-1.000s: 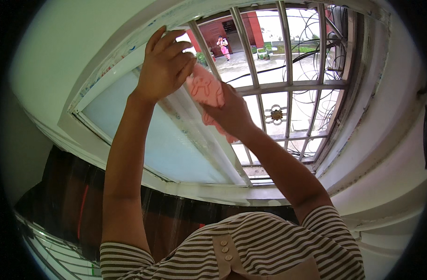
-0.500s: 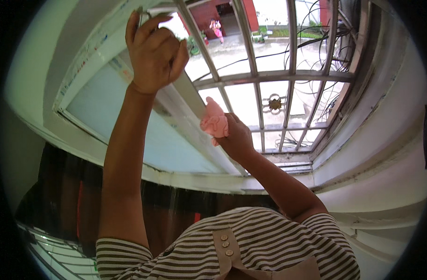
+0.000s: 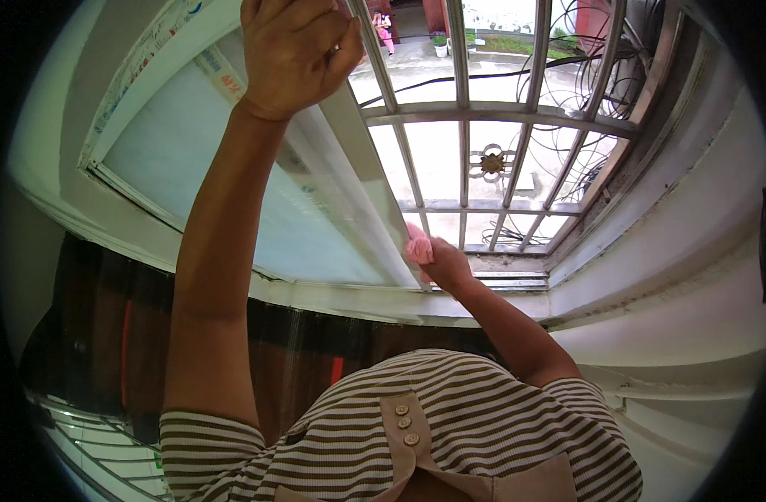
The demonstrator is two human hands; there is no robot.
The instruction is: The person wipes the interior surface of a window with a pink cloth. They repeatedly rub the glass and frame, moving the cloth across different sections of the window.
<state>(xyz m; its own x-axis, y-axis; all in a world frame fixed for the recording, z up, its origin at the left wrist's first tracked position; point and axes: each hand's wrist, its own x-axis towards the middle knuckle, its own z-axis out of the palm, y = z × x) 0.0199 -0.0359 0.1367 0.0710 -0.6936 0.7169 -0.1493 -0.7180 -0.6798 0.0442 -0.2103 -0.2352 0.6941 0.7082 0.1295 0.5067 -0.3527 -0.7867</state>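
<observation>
left hand (image 3: 295,52) grips window frame (image 3: 362,159) | right hand (image 3: 445,266) presses pink cloth (image 3: 418,248)

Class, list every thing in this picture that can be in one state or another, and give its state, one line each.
Sliding window sash: slid partly aside, opening at right uncovered.
Pink cloth: bunched, pressed against the sash edge near the bottom.
Left hand: closed around the sash edge, high up.
Right hand: gripping the pink cloth.
Metal window grille: shut across the opening.

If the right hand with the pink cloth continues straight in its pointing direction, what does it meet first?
Probably the window frame edge: the right hand presses the pink cloth against its lower end already, though depth is unclear.
</observation>
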